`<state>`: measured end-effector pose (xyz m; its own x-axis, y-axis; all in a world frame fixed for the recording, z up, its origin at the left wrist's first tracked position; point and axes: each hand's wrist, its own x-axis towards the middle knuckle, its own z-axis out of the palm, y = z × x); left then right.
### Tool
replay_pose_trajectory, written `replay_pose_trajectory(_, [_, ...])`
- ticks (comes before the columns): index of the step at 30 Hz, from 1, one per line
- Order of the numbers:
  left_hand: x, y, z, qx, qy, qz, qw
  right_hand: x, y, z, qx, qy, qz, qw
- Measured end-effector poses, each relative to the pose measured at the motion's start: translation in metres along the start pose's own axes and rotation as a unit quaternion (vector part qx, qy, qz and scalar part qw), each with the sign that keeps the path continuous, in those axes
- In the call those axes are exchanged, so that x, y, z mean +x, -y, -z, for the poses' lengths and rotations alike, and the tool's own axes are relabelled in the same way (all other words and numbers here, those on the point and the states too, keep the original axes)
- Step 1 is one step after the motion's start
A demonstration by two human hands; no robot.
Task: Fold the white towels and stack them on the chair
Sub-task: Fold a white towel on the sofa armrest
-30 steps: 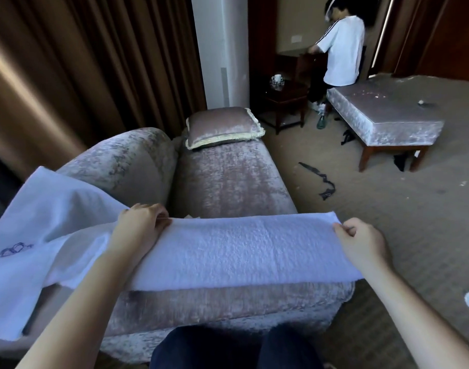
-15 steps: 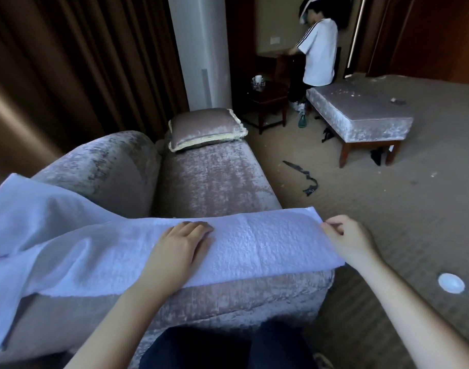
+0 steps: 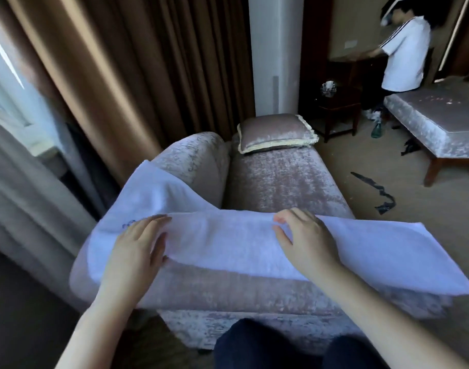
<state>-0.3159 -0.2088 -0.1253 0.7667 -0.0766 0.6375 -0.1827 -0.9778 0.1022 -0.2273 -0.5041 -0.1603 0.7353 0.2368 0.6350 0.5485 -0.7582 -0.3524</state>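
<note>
A long white towel (image 3: 228,246), folded into a strip, lies across the front of the mauve velvet chair (image 3: 278,182). Its left end climbs the armrest and shows a small blue embroidery; its right end overhangs the chair's side. My left hand (image 3: 137,249) lies flat on the towel's left part, fingers straight, just right of the embroidery. My right hand (image 3: 305,235) rests on the middle of the strip, thumb spread and fingertips bent at the far edge. Whether those fingers grip cloth I cannot tell.
A matching cushion (image 3: 276,134) sits at the chair's far end. Brown curtains (image 3: 148,75) hang to the left. Back right, a person in a white shirt (image 3: 403,54) stands by a velvet bench (image 3: 441,123) and a dark side table (image 3: 337,105). A black strap (image 3: 379,190) lies on the carpet.
My right hand let go of the towel's right end and moved left onto the middle. My left hand slid left toward the armrest. The view turned left.
</note>
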Motion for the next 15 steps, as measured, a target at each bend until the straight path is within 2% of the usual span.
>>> replay_pose_trajectory(3, [-0.039, 0.051, 0.026, 0.042, -0.047, 0.114, 0.991, 0.015, 0.062, -0.045, 0.042, 0.015, 0.093, 0.995])
replay_pose_trajectory(5, [-0.063, 0.084, 0.027, 0.079, -0.019, 0.159, 0.984, 0.022, 0.098, -0.068, 0.056, 0.030, 0.155, 0.986])
replay_pose_trajectory(8, [-0.092, 0.121, 0.018, 0.099, 0.032, 0.117, 0.988, 0.027, 0.136, -0.087, 0.063, 0.050, 0.233, 0.969])
replay_pose_trajectory(11, [-0.100, 0.130, 0.015, 0.062, 0.013, 0.117, 0.991, 0.032, 0.151, -0.095, 0.074, 0.036, 0.276, 0.958])
replay_pose_trajectory(15, [-0.094, 0.137, 0.015, 0.020, -0.032, 0.112, 0.993, 0.033, 0.164, -0.097, 0.079, -0.039, 0.302, 0.949])
